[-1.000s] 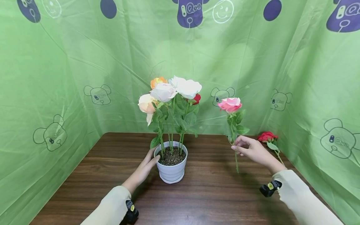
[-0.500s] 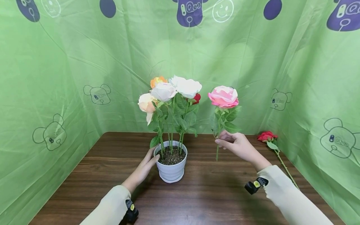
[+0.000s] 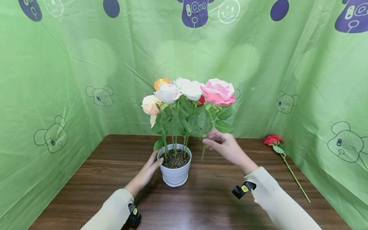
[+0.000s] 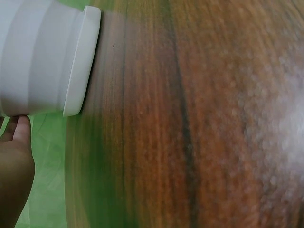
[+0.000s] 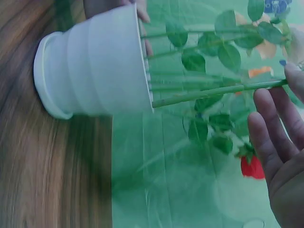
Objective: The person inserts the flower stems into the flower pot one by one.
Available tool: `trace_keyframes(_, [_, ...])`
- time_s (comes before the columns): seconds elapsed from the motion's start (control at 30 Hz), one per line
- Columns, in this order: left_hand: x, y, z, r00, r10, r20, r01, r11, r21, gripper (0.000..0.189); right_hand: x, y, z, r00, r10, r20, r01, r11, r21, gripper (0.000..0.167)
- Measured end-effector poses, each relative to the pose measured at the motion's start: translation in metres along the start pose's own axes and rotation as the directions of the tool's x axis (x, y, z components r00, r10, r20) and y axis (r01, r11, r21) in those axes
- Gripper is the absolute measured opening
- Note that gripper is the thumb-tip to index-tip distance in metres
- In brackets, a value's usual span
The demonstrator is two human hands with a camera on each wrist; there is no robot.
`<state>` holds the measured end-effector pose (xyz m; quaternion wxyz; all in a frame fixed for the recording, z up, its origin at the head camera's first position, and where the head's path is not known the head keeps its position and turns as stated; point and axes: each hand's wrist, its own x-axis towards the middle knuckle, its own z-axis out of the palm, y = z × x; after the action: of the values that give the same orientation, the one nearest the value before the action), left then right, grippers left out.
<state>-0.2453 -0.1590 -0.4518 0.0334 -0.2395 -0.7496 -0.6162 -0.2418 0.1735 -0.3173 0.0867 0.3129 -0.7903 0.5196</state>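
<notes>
A white ribbed flower pot (image 3: 176, 175) full of dark soil (image 3: 176, 161) stands on the table, with several artificial roses upright in it. At its left side my left hand (image 3: 148, 172) holds the pot, thumb at the rim; the other fingers are partly hidden. My right hand (image 3: 225, 147) pinches the green stem (image 5: 204, 95) of a pink rose (image 3: 218, 92), just right of the pot. The rose is upright, slightly tilted, its leaves overlapping those of the potted roses. In the right wrist view, the stem's lower end appears right by the pot's rim.
A red rose (image 3: 273, 139) lies on the wooden table (image 3: 115, 159) at the right, its stem pointing toward the front. Green printed cloth (image 3: 120, 57) encloses the table at the back and both sides. White, peach (image 3: 150, 105) and orange (image 3: 162, 83) blooms crowd above the pot.
My right hand has carried the pink rose leftward and up, from the right part of the table to beside the pot. The left hand and the pot have stayed in place.
</notes>
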Motion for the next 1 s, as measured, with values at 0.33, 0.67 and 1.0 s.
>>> trace_keyframes(0.33, [0.0,-0.001,0.0,1.0,-0.006,0.0,0.006,1.0,0.013,0.057,0.015,-0.004,0.035,0.992,-0.122,0.012,0.121,0.99,0.073,0.012])
trace_keyframes(0.67, [0.001,-0.001,-0.001,1.0,-0.001,0.002,0.001,1.0,0.01,0.057,0.022,-0.018,0.063,0.991,-0.136,-0.004,0.136,0.991,0.011,0.011])
trace_keyframes(1.0, [0.001,-0.002,0.0,1.0,0.008,0.002,-0.008,1.0,0.005,0.056,0.032,-0.001,0.084,0.985,-0.172,-0.002,0.172,0.985,-0.028,0.009])
